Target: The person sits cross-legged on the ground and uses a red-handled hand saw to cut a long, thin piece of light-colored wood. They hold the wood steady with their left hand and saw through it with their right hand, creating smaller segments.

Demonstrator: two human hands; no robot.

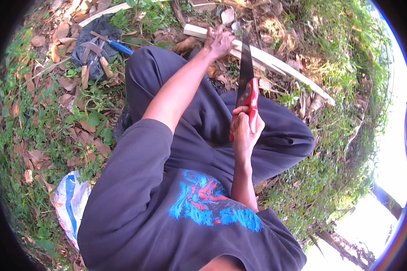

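A long pale strip of wood (298,76) lies across the ground beyond my crossed legs, running from upper middle down to the right. My left hand (219,43) presses over it near its left end, fingers curled round it. In my right hand (244,126) is a hand saw (245,67), gripped by its red handle. Its dark blade points away from me, and the far end meets or overlaps the strip just right of my left hand. Whether the teeth touch the wood I cannot tell.
At the upper left, a black plastic bag (95,34) carries several hand tools, among them a curved blade (90,47) and a blue-handled tool (120,48). A white and blue sack (70,203) lies at the lower left. Grass and dry leaves cover the ground.
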